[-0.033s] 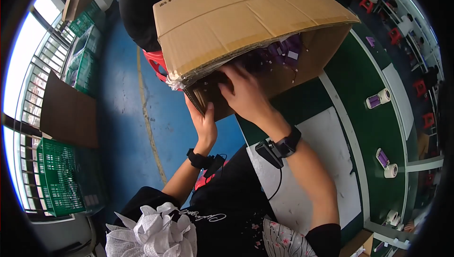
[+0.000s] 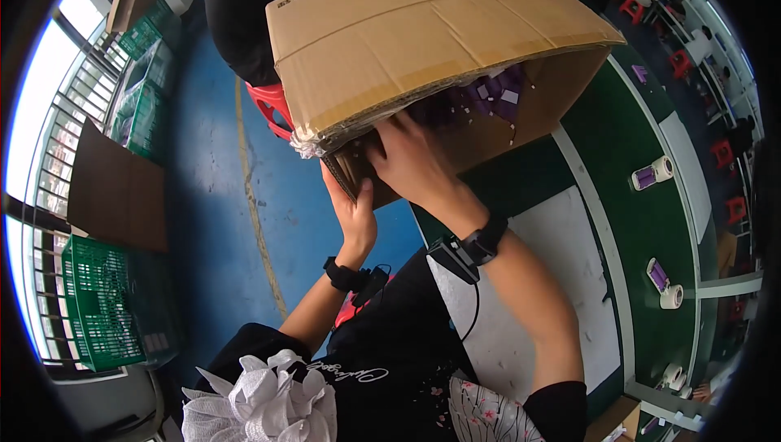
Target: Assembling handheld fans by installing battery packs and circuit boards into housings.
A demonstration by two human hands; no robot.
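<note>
A large brown cardboard box [image 2: 439, 23] is tilted with its opening toward me. My left hand [image 2: 355, 210] grips the box's lower left edge, with the thumb on the near side. My right hand [image 2: 419, 165] reaches into the left part of the opening. Its fingertips are hidden in shadow under the upper flap, and whether they hold anything does not show. Deeper inside, to the right of that hand, lie several purple pieces [image 2: 488, 96] with white labels and thin wires ending in small white tips. Both my wrists wear black straps with small devices.
A green worktable [image 2: 586, 141] with a pale grey mat [image 2: 545, 279] runs along the right. Purple-and-white handheld devices [image 2: 653, 173] lie on it. Beyond the box sits a person in black on a red stool [image 2: 270, 107]. Green crates [image 2: 102, 304] line the windows at left.
The box has shifted very slightly to the right. My right hand and wrist have moved a little left and upward at the opening. My left hand keeps its hold.
</note>
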